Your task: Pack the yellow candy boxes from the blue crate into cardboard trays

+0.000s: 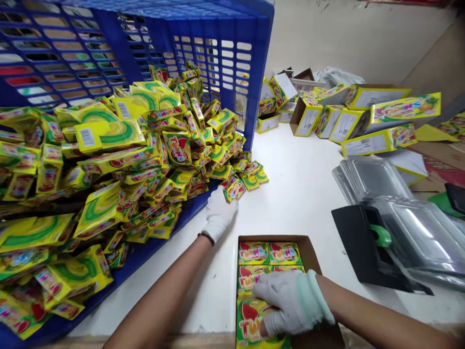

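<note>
My left hand (221, 215), in a white glove, is at the near edge of a heap of small yellow and green boxes. Its fingers and thumb close around the end of one small yellow box (235, 190) with colourful lettering and a fruit picture. My right hand (285, 299), also gloved, rests with fingers stretched out on similar boxes (253, 253) packed in rows inside an open brown carton (313, 254). It covers part of the nearer rows.
At left a large blue plastic crate (256, 82) lies on its side, boxes spilling from it onto the white table (290, 194). Empty yellow display cartons (343, 123) stand at the back right. Clear plastic trays (417, 232) and a black tape dispenser (354, 242) lie at right.
</note>
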